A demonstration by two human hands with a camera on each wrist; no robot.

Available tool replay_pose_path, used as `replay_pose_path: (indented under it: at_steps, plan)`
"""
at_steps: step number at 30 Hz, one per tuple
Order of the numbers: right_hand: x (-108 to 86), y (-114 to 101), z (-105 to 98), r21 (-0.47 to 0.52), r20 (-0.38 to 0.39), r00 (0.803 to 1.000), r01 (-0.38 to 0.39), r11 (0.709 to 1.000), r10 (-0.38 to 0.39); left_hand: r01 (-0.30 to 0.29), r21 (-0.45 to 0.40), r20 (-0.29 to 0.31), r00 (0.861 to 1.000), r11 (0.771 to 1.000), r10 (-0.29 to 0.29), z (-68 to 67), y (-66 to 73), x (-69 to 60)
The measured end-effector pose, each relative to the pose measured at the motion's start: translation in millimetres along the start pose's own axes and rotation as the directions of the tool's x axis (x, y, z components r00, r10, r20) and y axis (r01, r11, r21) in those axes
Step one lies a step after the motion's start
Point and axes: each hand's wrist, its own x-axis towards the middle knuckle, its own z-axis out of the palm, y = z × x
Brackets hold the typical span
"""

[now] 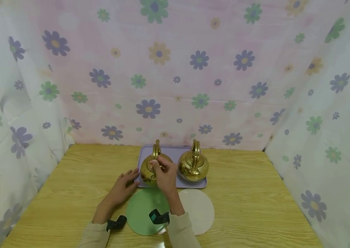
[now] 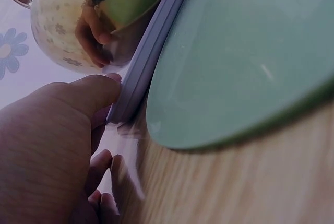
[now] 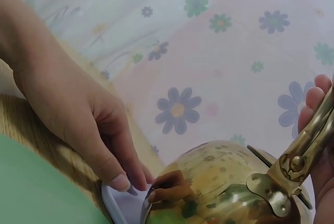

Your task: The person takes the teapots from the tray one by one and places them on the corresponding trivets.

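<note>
My right hand (image 1: 167, 178) grips the upright handle of the left brass kettle (image 1: 146, 172); in the right wrist view its fingers (image 3: 312, 98) lie behind the handle. This kettle is at the left side of a lilac tray (image 1: 175, 150); whether its base touches the tray I cannot tell. My left hand (image 1: 121, 190) rests against the tray's left edge with fingers spread, its thumb (image 2: 107, 89) on the rim near the front corner. A second brass kettle (image 1: 190, 169) stands on the tray's right side.
In front of the tray lie a green round mat (image 1: 140, 213) and a white round mat (image 1: 200, 210), side by side on the wooden table (image 1: 249, 199). Flowered cloth (image 1: 178, 69) hangs behind and at both sides. Each wrist wears a black camera (image 1: 117, 223).
</note>
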Motion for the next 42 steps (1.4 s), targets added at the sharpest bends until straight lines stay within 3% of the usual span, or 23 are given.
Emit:
replay_pose_path:
  at_steps: [12,22,33,42]
  plan:
    - [-3.0,-3,0,-0.026,0.026,1.000,0.019,0.999,-0.018,-0.009,0.009,-0.005,1.000,1.000,0.009,1.8,-5.3,1.0]
    - [-8.2,-7,2,-0.030,0.012,1.000,-0.014,0.999,0.015,0.002,0.014,-0.004,1.000,1.000,-0.002,1.7,-4.8,0.2]
    - [-13.2,-2,2,-0.014,0.021,1.000,0.015,1.000,-0.015,-0.013,0.021,-0.015,1.000,1.000,0.013,1.6,-3.4,1.1]
    - [-16.1,-7,-1,-0.033,0.042,0.999,0.028,0.999,-0.027,0.008,0.013,0.001,1.000,1.000,-0.008,0.6,-1.8,1.4]
